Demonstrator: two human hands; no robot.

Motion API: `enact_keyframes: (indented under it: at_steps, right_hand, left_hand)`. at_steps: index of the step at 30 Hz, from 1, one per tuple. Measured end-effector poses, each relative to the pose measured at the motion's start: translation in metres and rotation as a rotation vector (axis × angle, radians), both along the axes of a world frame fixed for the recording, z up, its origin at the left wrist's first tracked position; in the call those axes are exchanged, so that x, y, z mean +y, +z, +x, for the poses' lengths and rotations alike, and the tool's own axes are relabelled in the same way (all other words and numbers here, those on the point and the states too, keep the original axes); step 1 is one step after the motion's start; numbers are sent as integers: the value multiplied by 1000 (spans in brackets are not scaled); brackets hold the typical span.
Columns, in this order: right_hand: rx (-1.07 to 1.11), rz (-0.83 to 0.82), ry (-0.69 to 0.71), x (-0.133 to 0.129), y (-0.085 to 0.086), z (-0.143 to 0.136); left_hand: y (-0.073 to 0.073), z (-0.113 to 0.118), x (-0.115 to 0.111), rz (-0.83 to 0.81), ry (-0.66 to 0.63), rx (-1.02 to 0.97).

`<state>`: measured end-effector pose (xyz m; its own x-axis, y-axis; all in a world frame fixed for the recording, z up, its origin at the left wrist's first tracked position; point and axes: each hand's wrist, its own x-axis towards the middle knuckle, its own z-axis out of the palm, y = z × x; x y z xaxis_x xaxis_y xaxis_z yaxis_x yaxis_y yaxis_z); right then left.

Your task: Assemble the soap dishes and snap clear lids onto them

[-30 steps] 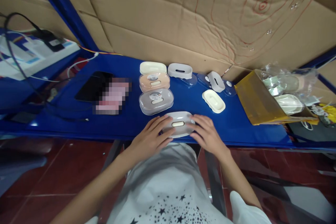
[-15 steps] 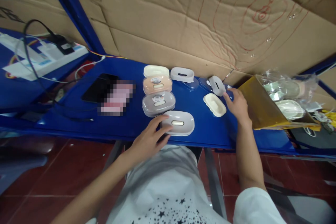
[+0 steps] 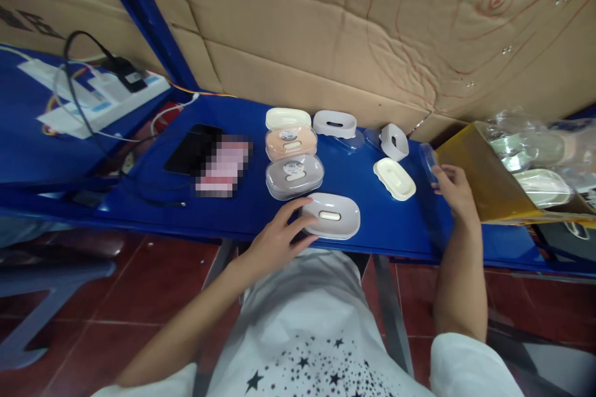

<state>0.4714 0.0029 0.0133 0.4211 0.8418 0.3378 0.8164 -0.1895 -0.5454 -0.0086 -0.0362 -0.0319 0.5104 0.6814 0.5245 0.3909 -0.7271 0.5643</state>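
Observation:
My left hand (image 3: 285, 237) rests on the left edge of a grey oval dish (image 3: 342, 224) at the table's front, fingers spread. To the right, my right hand (image 3: 454, 191) pinches a clear plastic lid (image 3: 428, 163) beside the cardboard box. Between the hands lies a cream oval tray (image 3: 395, 178), with a grey slotted piece (image 3: 394, 141) behind it. A column behind my left hand holds a lidded grey dish (image 3: 294, 177), a lidded peach dish (image 3: 291, 142) and a cream dish (image 3: 287, 118). Another grey slotted piece (image 3: 334, 124) stands to their right.
An open cardboard box (image 3: 488, 180) with plastic-wrapped dishes stands at the right. A black phone (image 3: 189, 150) lies at the left near cables and a white power strip (image 3: 105, 113). Cardboard (image 3: 298, 25) lines the back of the blue table (image 3: 233, 208).
My right hand has moved right, away from the grey slotted piece, and now has a clear lid in its fingers. My left hand stays at the grey dish. The view has shifted slightly.

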Motion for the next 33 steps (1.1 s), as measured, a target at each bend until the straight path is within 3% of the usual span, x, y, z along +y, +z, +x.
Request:
enact_keyframes:
  at_steps: [3, 6, 9, 12, 18, 33]
  right_hand:
    - [108, 65, 145, -46, 3, -49]
    - [-68, 36, 661, -75, 4, -120]
    - [-281, -31, 909, -79, 4, -173]
    - [-365, -33, 952, -71, 4, -189]
    - [-342, -23, 940, -66, 0, -183]
    - [-262, -82, 1002, -55, 3, -183]
  left_hand:
    - [-1, 0, 1, -62, 4, -39]
    - [-2, 1, 3, -109, 25, -62]
    - [-4, 0, 4, -120, 28, -62]
    - [-5, -2, 5, -133, 2, -41]
    - [-4, -3, 4, -201, -31, 45]
    - [-8, -5, 7, -177, -47, 6]
